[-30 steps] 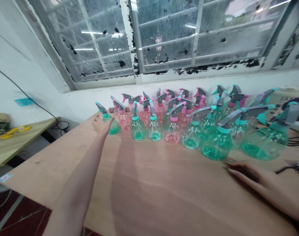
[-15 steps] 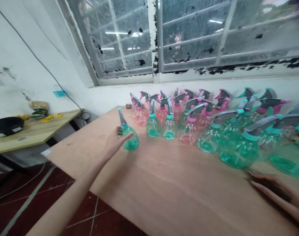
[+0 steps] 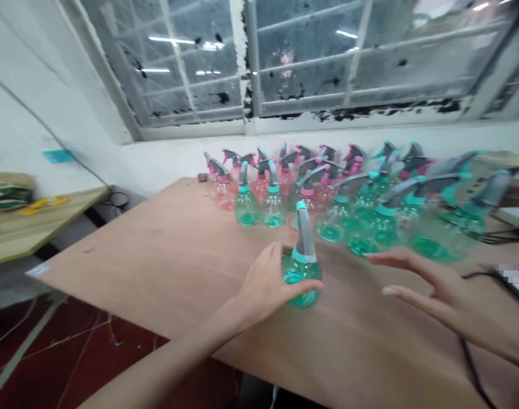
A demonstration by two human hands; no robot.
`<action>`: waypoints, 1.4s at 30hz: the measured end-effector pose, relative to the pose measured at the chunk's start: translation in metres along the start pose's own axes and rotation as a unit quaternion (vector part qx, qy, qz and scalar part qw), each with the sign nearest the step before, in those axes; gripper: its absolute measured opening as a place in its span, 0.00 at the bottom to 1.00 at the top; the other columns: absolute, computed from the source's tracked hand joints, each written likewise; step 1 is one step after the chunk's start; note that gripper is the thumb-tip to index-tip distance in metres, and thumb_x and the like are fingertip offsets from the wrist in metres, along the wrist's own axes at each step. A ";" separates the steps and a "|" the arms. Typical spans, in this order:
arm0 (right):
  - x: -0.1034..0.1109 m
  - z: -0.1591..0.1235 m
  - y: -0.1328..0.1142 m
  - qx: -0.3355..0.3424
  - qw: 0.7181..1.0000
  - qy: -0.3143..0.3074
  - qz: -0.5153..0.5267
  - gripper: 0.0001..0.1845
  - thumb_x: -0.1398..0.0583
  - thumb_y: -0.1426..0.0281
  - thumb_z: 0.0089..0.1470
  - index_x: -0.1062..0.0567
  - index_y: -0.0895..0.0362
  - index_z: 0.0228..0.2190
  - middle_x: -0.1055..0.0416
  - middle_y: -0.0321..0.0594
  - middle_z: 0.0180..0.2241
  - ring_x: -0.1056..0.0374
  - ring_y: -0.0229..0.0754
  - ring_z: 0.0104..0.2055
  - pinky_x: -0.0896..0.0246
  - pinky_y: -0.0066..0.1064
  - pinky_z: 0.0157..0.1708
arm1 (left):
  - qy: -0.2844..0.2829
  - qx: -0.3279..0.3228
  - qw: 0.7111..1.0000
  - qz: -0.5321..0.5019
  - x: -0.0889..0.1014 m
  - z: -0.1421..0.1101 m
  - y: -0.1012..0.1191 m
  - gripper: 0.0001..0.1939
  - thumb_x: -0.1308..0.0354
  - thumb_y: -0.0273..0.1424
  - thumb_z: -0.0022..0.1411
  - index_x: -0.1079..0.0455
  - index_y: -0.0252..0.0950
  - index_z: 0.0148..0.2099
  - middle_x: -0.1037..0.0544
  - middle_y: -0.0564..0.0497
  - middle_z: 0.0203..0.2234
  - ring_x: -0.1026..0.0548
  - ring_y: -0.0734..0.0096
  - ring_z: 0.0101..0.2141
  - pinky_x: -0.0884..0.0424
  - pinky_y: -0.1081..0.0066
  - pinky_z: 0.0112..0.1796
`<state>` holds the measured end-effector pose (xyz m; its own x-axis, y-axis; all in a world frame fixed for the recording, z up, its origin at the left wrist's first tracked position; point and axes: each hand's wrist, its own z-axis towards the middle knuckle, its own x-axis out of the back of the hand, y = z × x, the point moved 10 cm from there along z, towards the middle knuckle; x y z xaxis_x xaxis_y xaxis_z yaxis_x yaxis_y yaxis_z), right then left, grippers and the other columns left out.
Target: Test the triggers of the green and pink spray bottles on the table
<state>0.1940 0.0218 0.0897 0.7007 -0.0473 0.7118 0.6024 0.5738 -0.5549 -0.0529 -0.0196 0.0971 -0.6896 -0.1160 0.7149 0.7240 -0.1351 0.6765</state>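
My left hand (image 3: 265, 284) is wrapped round the belly of a teal spray bottle (image 3: 302, 267) with a grey trigger head, standing upright near the middle of the wooden table (image 3: 165, 250). My right hand (image 3: 430, 284) hovers just right of it, fingers stretched out and apart, holding nothing. Behind stand several teal spray bottles (image 3: 378, 227) and several pink ones (image 3: 223, 190), crowded along the wall under the window.
A black cable (image 3: 468, 352) runs across the table's right side near my right forearm. A second, lower table (image 3: 24, 227) with yellow and green items stands at the left. Red floor tiles show beyond the table's front edge.
My left hand has drawn the teal bottle from the far left end of the row toward me and to the right. My right hand has lifted off the table toward it.
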 end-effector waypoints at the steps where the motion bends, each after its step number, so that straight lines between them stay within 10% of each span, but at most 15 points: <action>1: -0.004 0.002 -0.016 0.022 0.998 -0.028 0.047 0.24 0.39 0.51 0.52 0.30 0.44 0.49 0.25 0.45 0.49 0.29 0.53 0.51 0.29 0.43 0.48 | -0.006 -0.012 1.000 -0.005 -0.012 0.006 0.008 0.32 0.34 0.55 0.46 0.34 0.37 0.44 0.27 0.44 0.42 0.27 0.50 0.45 0.31 0.53 0.45; 6: -0.003 0.009 -0.032 0.017 0.981 0.008 0.193 0.46 0.33 0.56 0.47 0.48 0.48 0.60 0.42 0.49 0.62 0.41 0.53 0.62 0.39 0.50 0.57 | -0.037 -0.100 0.993 -0.045 -0.071 0.026 0.049 0.32 0.34 0.51 0.50 0.36 0.37 0.49 0.29 0.44 0.45 0.29 0.51 0.48 0.32 0.52 0.47; 15: 0.001 0.021 0.008 -0.108 0.950 0.077 0.282 0.36 0.33 0.60 0.46 0.41 0.51 0.53 0.34 0.46 0.53 0.33 0.50 0.53 0.35 0.49 0.53 | -0.071 -0.179 0.981 -0.029 -0.132 0.039 0.070 0.53 0.28 0.48 0.42 0.50 0.43 0.65 0.37 0.40 0.53 0.37 0.44 0.54 0.34 0.45 0.51; 20: 0.001 0.035 0.005 -0.053 0.965 0.067 0.249 0.22 0.39 0.71 0.48 0.35 0.49 0.46 0.28 0.38 0.40 0.27 0.45 0.40 0.28 0.42 0.41 | -0.081 -0.257 0.963 0.015 -0.133 0.031 0.053 0.55 0.32 0.48 0.50 0.66 0.53 0.69 0.44 0.39 0.57 0.39 0.41 0.57 0.33 0.42 0.50; 28: 0.007 0.054 -0.016 0.005 0.957 0.005 0.289 0.27 0.44 0.77 0.45 0.34 0.47 0.48 0.29 0.37 0.49 0.29 0.45 0.49 0.29 0.39 0.47 | -0.156 -0.229 0.961 -0.014 -0.135 0.030 0.036 0.48 0.38 0.47 0.58 0.68 0.57 0.69 0.38 0.46 0.57 0.34 0.52 0.56 0.31 0.53 0.52; 42: 0.018 0.047 -0.004 0.039 0.972 0.066 0.223 0.14 0.36 0.70 0.51 0.31 0.51 0.40 0.27 0.37 0.41 0.27 0.43 0.44 0.29 0.36 0.46 | -0.059 -0.237 0.942 0.231 -0.125 0.063 0.003 0.26 0.55 0.42 0.68 0.37 0.32 0.61 0.37 0.35 0.61 0.39 0.44 0.60 0.41 0.44 0.57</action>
<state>0.1857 0.0573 0.1251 0.9317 0.1187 0.3432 0.2001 0.6208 -0.7580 0.0370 0.0563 0.0207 -0.2767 -0.1642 0.9468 0.8373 -0.5247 0.1537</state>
